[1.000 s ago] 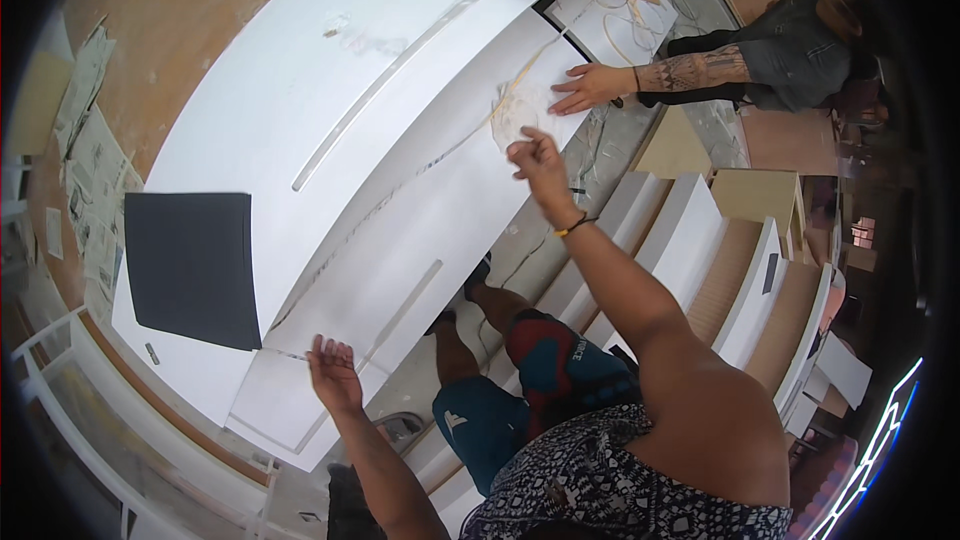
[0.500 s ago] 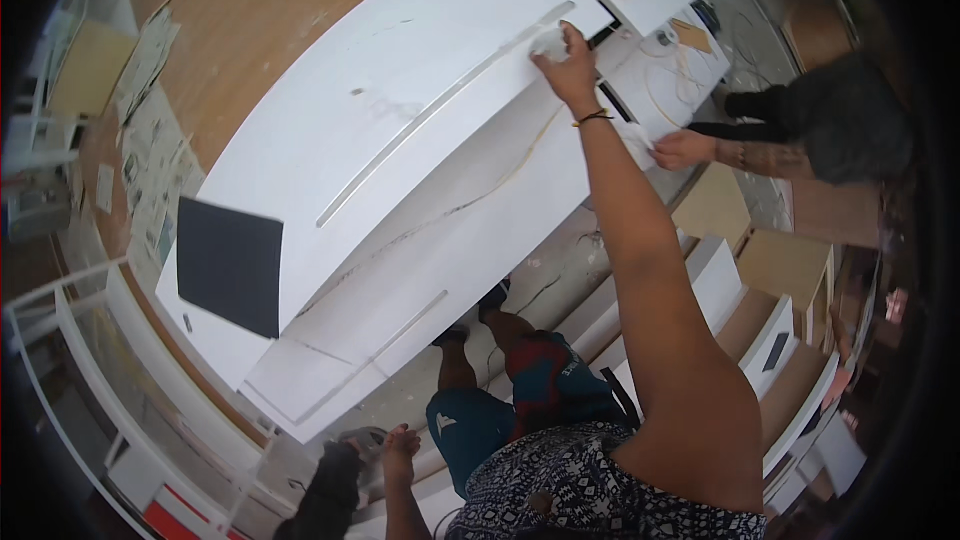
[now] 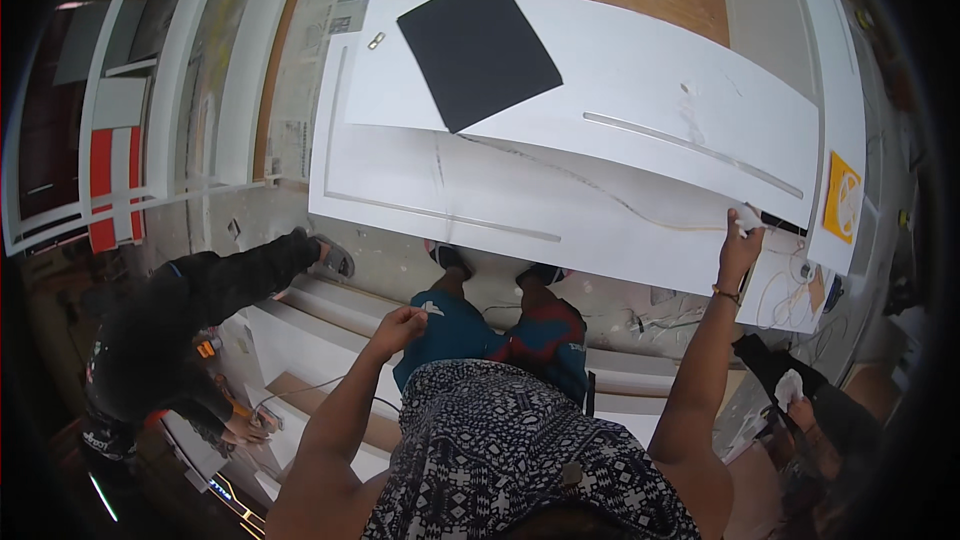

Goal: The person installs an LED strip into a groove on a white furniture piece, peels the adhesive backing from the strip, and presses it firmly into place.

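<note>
My right hand (image 3: 738,250) is closed on a crumpled white cloth or tissue (image 3: 748,219) at the right end of the white panels. The upper white panel (image 3: 640,75) has a long slot and lies over a lower white panel (image 3: 560,195) with grey marbled streaks. A thin pale cable runs along the lower panel toward my right hand. My left hand (image 3: 404,327) hovers above my lap, apart from the panels, its fingers curled together; whatever they may hold is hidden.
A black square sheet (image 3: 480,50) lies on the upper panel, near a small metal piece (image 3: 376,40). A yellow card (image 3: 843,198) and looped cable (image 3: 790,290) are at the right. One co-worker (image 3: 150,340) bends at the left; another (image 3: 820,430) at the right holds white tissue.
My view has swung, so the panels now lie across it. My right hand has come down from the upper panel's slot to the lower panel's right end, still holding the white cloth.
</note>
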Tool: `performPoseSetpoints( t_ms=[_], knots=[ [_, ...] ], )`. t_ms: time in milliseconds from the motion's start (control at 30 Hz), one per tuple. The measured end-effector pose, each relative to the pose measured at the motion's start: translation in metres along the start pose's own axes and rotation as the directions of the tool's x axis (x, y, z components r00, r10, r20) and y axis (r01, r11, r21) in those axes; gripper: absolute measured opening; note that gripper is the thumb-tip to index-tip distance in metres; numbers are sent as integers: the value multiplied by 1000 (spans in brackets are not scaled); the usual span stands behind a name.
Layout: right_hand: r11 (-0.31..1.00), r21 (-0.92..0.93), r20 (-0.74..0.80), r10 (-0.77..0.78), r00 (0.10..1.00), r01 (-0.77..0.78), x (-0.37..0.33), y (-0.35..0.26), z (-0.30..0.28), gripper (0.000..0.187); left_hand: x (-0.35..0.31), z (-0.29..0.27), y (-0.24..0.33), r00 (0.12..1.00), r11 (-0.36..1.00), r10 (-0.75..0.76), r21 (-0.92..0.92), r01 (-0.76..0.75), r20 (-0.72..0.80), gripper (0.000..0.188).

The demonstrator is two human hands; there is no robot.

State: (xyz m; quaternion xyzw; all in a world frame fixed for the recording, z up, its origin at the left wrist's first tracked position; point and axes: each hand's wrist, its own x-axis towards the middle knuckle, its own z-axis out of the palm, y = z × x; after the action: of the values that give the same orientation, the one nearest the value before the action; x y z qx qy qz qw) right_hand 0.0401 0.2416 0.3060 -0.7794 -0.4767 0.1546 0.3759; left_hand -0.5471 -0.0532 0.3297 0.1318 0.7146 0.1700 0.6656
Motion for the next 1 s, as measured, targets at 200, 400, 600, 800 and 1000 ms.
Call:
performPoseSetpoints(
  t_ms=[200,400,600,800,1000],
  knots=[
    [980,185,264,17,964,-68,-109,-97,31,38,49,-43,49,980,956,195,216,-197,31,34],
    [996,-38,315,-65,947,81,-230,-196,51,32,169,-85,117,921,879,381,277,-387,80,62],
    [994,-82,406,102,908,-75,-339,-264,80,27,264,-33,190,876,856,478,185,-482,68,90],
    [998,-11,466,54,883,-55,-370,-323,108,26,289,-13,202,899,912,392,49,-408,198,56],
    [994,34,473,76,878,-104,-353,-309,115,25,229,-28,174,887,935,343,-199,-292,310,24]
  ],
)
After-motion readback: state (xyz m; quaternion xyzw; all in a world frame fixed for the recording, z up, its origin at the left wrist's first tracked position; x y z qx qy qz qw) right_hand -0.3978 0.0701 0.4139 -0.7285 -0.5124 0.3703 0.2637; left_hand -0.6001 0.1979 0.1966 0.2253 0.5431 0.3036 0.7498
